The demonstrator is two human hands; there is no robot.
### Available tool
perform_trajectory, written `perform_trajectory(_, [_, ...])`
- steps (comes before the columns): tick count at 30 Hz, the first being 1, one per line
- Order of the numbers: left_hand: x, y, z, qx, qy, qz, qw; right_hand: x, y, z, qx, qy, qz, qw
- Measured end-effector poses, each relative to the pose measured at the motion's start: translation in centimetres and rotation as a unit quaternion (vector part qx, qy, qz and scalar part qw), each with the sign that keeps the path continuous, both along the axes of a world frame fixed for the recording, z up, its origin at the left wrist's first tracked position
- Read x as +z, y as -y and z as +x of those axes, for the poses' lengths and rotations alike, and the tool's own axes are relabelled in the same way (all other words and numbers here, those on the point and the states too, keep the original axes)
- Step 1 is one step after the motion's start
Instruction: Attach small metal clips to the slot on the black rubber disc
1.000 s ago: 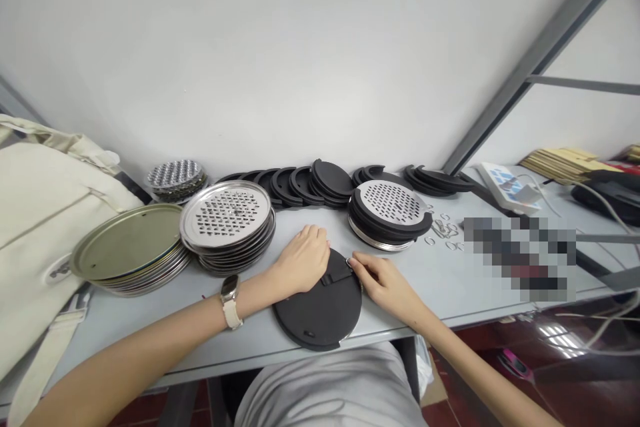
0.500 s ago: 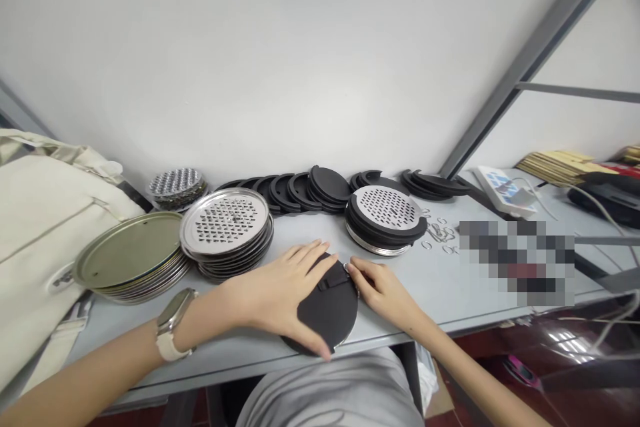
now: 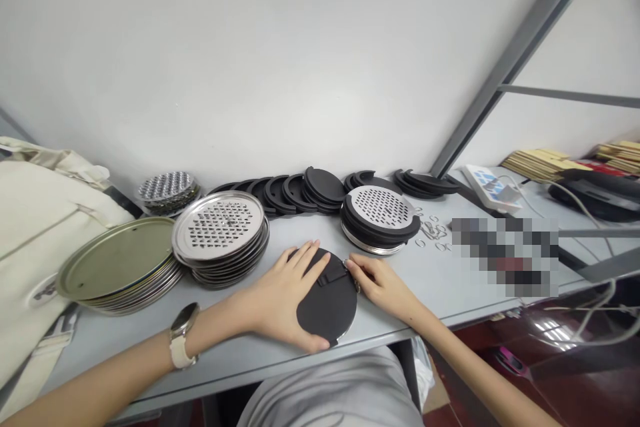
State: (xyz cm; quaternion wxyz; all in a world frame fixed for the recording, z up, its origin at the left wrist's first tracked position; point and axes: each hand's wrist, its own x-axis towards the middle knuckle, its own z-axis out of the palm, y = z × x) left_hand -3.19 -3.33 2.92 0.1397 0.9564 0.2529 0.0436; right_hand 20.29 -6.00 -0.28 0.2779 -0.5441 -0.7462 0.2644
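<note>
A black round disc (image 3: 327, 310) with a small raised block lies near the table's front edge. Across its left side rests my left hand (image 3: 285, 297), fingers spread and pressing on it. My right hand (image 3: 377, 283) is at the disc's upper right edge, thumb and forefinger pinched on a small metal ring (image 3: 345, 264). Behind the hands stand a stack of round grater plates (image 3: 220, 225) and a second stack topped by a grater plate (image 3: 383, 208) with a black rim piece.
Olive round trays (image 3: 120, 257) are stacked at left beside a cream bag (image 3: 50, 220). Black discs (image 3: 325, 185) lean along the wall. Loose metal rings (image 3: 434, 230) lie at right, near a white power strip (image 3: 493, 188) and a metal frame post (image 3: 515, 73).
The camera view has shifted slightly, moving the table items left in the picture. Both hands stay at the black disc with much the same hold.
</note>
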Motion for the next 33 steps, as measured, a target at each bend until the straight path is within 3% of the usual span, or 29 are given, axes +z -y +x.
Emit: perform_trajectory(33, [-0.61, 0.04, 0.57, 0.008, -0.03, 0.014, 0.999, 0.67, -0.05, -0.15, 0.01, 0.032, -0.019, 0.999])
